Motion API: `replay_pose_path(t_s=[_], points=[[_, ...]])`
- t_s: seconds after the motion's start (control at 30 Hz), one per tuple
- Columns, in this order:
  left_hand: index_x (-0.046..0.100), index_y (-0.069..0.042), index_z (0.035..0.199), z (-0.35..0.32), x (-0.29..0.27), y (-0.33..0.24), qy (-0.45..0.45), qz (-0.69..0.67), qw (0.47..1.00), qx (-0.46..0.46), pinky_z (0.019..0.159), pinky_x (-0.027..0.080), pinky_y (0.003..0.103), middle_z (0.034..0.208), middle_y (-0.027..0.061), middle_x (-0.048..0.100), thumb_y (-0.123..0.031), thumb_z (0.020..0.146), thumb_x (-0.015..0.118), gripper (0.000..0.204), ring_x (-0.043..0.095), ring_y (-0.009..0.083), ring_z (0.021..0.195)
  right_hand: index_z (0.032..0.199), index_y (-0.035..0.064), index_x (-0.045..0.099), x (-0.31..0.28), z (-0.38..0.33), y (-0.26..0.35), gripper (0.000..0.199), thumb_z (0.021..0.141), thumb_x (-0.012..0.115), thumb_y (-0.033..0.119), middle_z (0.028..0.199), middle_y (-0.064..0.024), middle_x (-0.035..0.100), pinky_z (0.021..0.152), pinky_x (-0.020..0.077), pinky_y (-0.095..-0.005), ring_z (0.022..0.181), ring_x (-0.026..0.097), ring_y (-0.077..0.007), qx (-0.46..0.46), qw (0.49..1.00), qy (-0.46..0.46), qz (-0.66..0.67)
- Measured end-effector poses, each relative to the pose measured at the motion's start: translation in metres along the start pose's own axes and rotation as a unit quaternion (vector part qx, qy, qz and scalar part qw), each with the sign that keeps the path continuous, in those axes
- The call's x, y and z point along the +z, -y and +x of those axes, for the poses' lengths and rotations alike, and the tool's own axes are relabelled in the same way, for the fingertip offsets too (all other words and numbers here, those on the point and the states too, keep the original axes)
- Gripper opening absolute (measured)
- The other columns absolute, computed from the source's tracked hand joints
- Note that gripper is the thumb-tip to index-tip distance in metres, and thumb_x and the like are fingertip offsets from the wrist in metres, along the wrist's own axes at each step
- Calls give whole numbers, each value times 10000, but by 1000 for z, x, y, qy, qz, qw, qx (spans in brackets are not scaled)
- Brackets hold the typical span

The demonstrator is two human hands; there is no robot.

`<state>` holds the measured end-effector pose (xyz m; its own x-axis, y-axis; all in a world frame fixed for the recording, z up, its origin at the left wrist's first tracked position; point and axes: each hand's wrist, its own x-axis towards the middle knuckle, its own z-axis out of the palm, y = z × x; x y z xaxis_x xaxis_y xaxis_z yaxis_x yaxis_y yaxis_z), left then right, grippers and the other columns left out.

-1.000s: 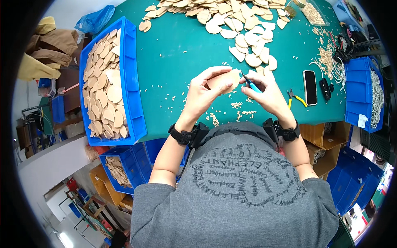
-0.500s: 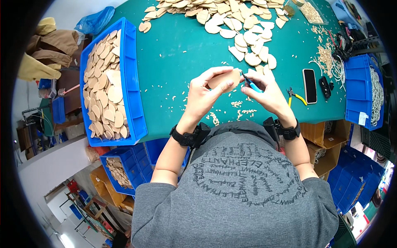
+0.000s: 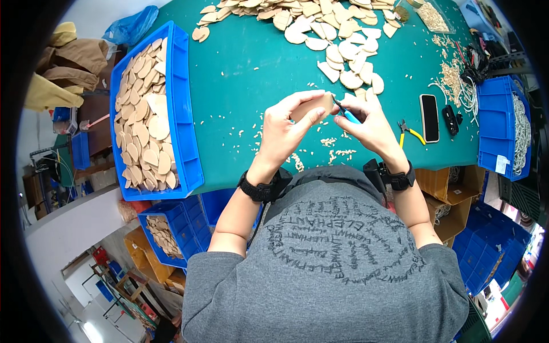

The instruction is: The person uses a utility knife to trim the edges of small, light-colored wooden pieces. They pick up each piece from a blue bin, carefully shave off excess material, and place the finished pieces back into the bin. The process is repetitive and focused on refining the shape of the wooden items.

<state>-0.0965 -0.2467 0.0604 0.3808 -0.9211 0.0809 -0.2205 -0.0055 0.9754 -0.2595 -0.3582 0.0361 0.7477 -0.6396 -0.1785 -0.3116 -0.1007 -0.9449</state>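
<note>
Above the green table (image 3: pixel 240 148), my left hand (image 3: pixel 280 128) is closed around a flat tan rounded piece (image 3: pixel 314 106), thumb on the near side and fingers behind. My right hand (image 3: pixel 369 126) grips blue-handled nippers (image 3: pixel 351 117), with their dark jaws at the right edge of the piece. Whether the jaws touch or bite the edge is too small to tell. Small pale offcuts (image 3: pixel 329 142) lie on the table below my hands. Beyond them spreads a heap of similar tan pieces (image 3: pixel 294 35), some half-round.
At left, a blue crate (image 3: pixel 186 114) holds many tan pieces. On the right lie yellow-handled nippers (image 3: pixel 413 134), a phone (image 3: pixel 429 118) and a small black object (image 3: pixel 451 120). Farther right are loose offcuts, cords (image 3: pixel 470 100) and a blue bin (image 3: pixel 496 123) of pale cord.
My left hand has tilted the tan piece, so less of its face shows. The nippers have shifted slightly at its right edge. Both hands keep their hold.
</note>
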Motion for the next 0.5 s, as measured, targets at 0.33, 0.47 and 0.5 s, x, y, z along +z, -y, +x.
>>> replay_pose_path(t_s=[0.33, 0.47, 0.5], points=[[633, -29, 1093, -4, -15, 17, -62, -29, 997, -31, 692, 503, 228, 1047, 62, 640, -110, 822, 675, 285, 604, 113, 880, 888, 24, 660, 9, 1, 5, 160, 784, 650, 145, 784, -9, 586, 629, 415, -202, 686, 516, -51, 25, 997, -15, 69], [497, 1, 1232, 20, -94, 29, -329, -85, 940, 35, 653, 490, 227, 1064, 77, 603, -99, 859, 633, 409, 582, 121, 891, 916, 31, 639, -7, -3, 1, 134, 795, 647, 87, 771, 26, 593, 599, 418, -186, 689, 529, -29, 71, 996, -15, 55], [416, 16, 1279, 31, -124, 41, -398, -129, 906, 63, 693, 494, 241, 1032, 100, 590, -117, 882, 609, 461, 588, 141, 885, 920, 30, 637, -10, -6, -1, 138, 796, 648, 90, 775, 26, 592, 601, 414, -183, 689, 524, -27, 72, 995, -29, 64]])
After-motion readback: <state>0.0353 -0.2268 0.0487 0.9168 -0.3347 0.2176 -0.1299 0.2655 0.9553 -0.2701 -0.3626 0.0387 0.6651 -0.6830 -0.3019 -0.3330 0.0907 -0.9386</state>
